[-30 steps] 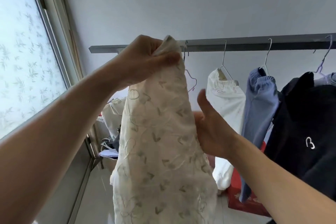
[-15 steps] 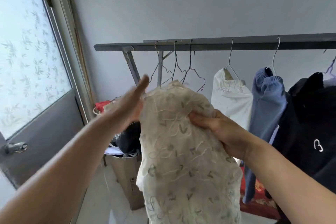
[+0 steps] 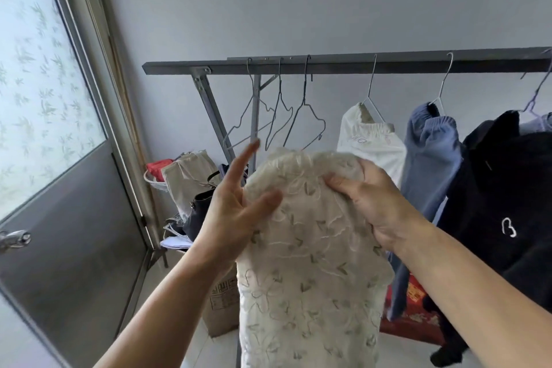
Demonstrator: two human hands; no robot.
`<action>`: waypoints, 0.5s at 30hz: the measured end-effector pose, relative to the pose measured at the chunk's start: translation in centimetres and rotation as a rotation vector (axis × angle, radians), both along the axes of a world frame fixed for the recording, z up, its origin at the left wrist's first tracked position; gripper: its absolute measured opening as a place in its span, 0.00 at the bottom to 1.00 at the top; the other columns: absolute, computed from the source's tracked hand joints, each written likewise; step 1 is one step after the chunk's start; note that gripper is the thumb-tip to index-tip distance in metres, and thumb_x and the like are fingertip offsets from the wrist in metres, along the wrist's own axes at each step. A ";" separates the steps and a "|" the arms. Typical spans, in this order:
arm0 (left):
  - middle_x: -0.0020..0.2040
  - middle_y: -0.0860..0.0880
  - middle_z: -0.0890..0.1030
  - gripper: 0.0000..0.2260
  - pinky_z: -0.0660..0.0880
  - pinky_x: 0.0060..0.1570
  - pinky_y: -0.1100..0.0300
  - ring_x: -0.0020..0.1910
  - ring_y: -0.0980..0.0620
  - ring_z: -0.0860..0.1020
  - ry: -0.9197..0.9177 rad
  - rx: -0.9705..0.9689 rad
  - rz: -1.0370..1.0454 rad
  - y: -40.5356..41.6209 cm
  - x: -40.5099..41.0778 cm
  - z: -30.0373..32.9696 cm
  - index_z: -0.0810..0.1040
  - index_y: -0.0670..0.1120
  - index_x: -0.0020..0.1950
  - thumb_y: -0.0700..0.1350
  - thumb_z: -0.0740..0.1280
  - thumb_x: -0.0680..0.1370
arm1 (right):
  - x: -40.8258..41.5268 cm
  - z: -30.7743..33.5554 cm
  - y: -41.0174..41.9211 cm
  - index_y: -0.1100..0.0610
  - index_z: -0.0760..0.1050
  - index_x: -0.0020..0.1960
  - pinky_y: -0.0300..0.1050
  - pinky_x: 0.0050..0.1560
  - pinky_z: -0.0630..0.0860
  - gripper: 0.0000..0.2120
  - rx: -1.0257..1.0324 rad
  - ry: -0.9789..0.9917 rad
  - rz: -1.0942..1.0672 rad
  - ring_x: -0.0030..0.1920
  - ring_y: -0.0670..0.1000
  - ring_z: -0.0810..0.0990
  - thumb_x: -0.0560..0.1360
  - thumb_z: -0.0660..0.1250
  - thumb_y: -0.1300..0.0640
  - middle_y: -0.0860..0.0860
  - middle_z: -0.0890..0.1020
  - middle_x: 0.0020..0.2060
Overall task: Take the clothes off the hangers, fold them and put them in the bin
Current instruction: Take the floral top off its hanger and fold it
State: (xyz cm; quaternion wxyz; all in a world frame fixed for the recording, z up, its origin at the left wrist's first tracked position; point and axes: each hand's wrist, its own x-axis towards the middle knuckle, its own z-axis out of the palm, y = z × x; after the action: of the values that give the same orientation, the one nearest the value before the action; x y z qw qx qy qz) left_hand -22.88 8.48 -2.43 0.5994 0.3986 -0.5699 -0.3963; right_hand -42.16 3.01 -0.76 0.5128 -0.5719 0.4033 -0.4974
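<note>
Cream embroidered garment held up in front of the clothes rail, just below it, off any hanger. Right hand grasps the top right of the cloth, thumb and fingers curled into the fabric. Left hand sits at the top left edge w/ fingers straight and spread, thumb touching the cloth, not gripping. Three bare wire hangers hang on the rail above the garment. To the right along the rail: white pants, blue pants, black sweatshirt, all on hangers. Below the rail's left end, a cardboard box on the floor.
</note>
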 end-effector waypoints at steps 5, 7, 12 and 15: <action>0.53 0.48 0.86 0.17 0.79 0.58 0.45 0.53 0.46 0.84 -0.112 0.019 0.113 -0.1 -0.5 0.4 0.80 0.50 0.64 0.37 0.70 0.77 | -1.7 -0.3 0.8 0.39 0.55 0.76 0.48 0.65 0.75 0.53 -0.111 0.225 0.205 0.64 0.48 0.77 0.60 0.83 0.51 0.50 0.75 0.66; 0.53 0.53 0.85 0.24 0.80 0.56 0.54 0.52 0.54 0.84 -0.266 0.037 0.075 0.1 -0.2 1.0 0.76 0.50 0.68 0.35 0.73 0.74 | -2.2 -0.4 0.9 0.50 0.63 0.74 0.42 0.58 0.79 0.42 -0.142 0.376 0.180 0.57 0.43 0.81 0.66 0.80 0.61 0.47 0.81 0.57; 0.54 0.59 0.80 0.22 0.74 0.55 0.63 0.51 0.61 0.78 -0.985 -0.078 0.283 0.6 -0.2 2.9 0.77 0.55 0.65 0.46 0.75 0.73 | -2.8 0.0 1.0 0.50 0.81 0.48 0.35 0.40 0.77 0.05 -0.348 0.609 0.015 0.42 0.46 0.83 0.75 0.70 0.60 0.47 0.84 0.40; 0.47 0.56 0.79 0.09 0.73 0.50 0.58 0.49 0.57 0.76 -1.002 -0.155 0.374 0.1 0.5 3.3 0.84 0.55 0.49 0.53 0.75 0.70 | -3.3 0.4 0.9 0.48 0.79 0.39 0.29 0.38 0.71 0.06 -0.409 0.632 -0.030 0.41 0.41 0.78 0.74 0.72 0.54 0.45 0.78 0.43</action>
State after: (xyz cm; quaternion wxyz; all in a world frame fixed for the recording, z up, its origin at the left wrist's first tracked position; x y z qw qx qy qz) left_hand -22.38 8.55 0.83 0.3420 0.5884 -0.7327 -0.0008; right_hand -45.50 3.94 -0.37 0.2309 -0.7819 0.4421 -0.3741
